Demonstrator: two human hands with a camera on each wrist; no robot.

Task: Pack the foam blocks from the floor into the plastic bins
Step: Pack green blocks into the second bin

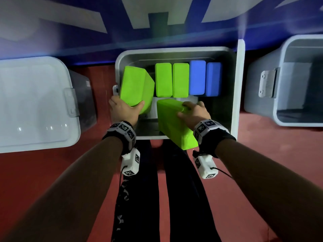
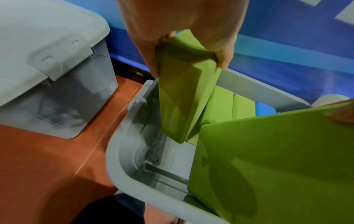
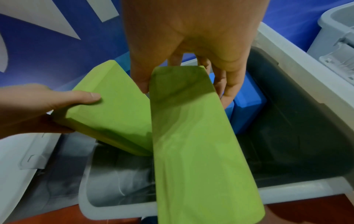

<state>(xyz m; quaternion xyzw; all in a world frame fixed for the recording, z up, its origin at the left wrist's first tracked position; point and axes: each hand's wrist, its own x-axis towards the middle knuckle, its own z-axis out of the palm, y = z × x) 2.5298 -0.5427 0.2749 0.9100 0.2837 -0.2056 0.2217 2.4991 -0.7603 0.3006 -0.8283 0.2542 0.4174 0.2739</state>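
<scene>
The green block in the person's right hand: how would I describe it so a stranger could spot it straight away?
Find the open grey bin in the middle, between two other bins. Four blocks stand in a row along its far side. The right hand grips a green block tilted over the bin's near rim; unlike the left hand's green block, it sticks out toward the person's legs.

Black wristbands, white tagged modules.

Four bright green rectangular foam blocks were visible (two of them held in hands), plus two blue rectangular foam blocks and three grey plastic storage bins.
</scene>
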